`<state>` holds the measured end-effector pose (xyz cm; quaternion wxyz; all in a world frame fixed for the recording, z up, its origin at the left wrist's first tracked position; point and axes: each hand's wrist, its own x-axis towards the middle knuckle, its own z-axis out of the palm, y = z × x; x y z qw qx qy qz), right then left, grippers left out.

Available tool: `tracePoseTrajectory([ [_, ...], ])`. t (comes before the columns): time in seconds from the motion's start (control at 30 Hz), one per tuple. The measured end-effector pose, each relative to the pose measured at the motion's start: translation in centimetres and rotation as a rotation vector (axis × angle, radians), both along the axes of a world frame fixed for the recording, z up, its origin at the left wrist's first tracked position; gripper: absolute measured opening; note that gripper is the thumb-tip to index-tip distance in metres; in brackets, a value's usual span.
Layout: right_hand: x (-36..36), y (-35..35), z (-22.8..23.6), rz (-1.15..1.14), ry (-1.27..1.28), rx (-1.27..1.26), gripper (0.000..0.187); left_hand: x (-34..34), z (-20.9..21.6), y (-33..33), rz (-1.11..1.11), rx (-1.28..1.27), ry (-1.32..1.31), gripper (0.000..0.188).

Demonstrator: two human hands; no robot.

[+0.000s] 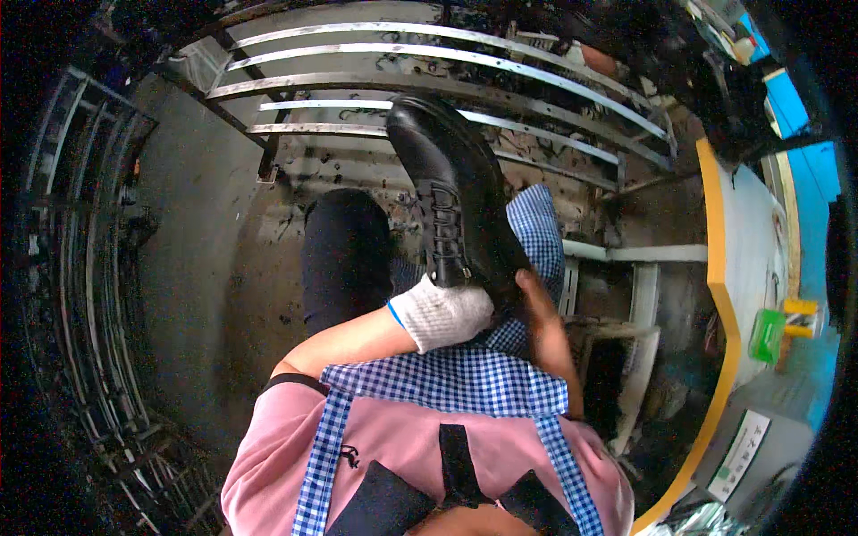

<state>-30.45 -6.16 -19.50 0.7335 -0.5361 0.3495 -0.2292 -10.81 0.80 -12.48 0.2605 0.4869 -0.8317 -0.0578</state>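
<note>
A black leather lace-up boot (465,179) is held up in front of me, its toe pointing away and its laced front turned to the left. My left hand (440,314), in a white knitted glove with a blue cuff edge, is at the boot's top opening and holds it there; its fingers are hidden by the boot. My bare right hand (538,308) grips the boot's right side near the top. That hand is somewhat blurred, and most of its fingers are out of sight behind the leather.
A metal rack with several bars (357,85) stands ahead over a littered floor. More racking (76,268) lines the left side. At right is a white workbench with a yellow edge (718,232), bearing a green container (766,336). A blue checked apron (447,380) covers my lap.
</note>
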Motion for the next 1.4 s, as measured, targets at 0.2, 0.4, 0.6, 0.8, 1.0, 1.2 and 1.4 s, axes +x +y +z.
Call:
tracePoseTrajectory([
  [0.2,0.3,1.2,0.4,-0.059,0.035,0.11,0.058,5.0,13.0,0.8,-0.308,0.388,0.55,0.021],
  [0.4,0.6,2.2,2.2,-0.186,0.069,0.277,0.056,6.9,12.7,-0.4,0.613,-0.079,0.988,0.05],
  [0.6,1.3,1.2,3.6,-0.146,0.122,0.243,0.049,8.1,11.3,-0.9,0.364,0.137,1.515,0.057],
  [0.8,3.1,-2.1,12.8,-0.123,0.26,-0.698,0.029,7.9,12.0,-0.2,0.296,0.314,1.315,0.071],
  [1.0,4.8,-1.9,20.6,0.09,0.137,-1.198,0.04,6.9,11.3,-0.4,0.195,0.434,1.141,0.073],
  [1.2,4.6,-1.9,23.1,0.169,0.357,-1.319,0.043,6.7,11.1,-0.4,0.181,0.445,1.086,0.071],
  [1.4,3.6,-2.7,18.1,-0.022,0.203,-1.012,0.046,8.0,10.3,-0.8,0.499,0.162,1.324,0.041],
])
